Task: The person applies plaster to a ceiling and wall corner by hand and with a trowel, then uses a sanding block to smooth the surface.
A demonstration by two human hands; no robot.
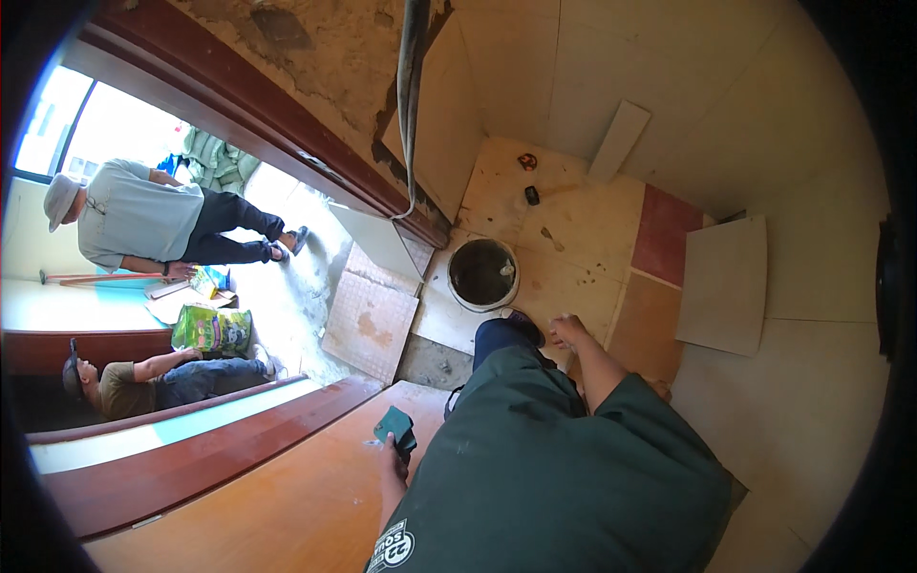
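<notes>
My left hand [394,468] is closed around a flat teal object with a dark edge [394,426], which looks like a phone. It is beside the orange wooden panel [325,468]. In front of my body, my right hand [570,332] hangs with its fingers loosely curled and partly apart; I see nothing in it. Ahead of my dark shoe [527,327] stands a round white bucket [517,289] with a dark inside and something pale at its right side. A small black object [532,196] and a round orange-and-black item [527,161] lie on the floor beyond it.
A loose tile [723,282] leans on the right wall, and a narrow strip [620,140] leans farther back. Cables [409,105] hang near the door frame. Through the doorway, one person [143,220] stands and another [143,382] is beside a green bag [212,328].
</notes>
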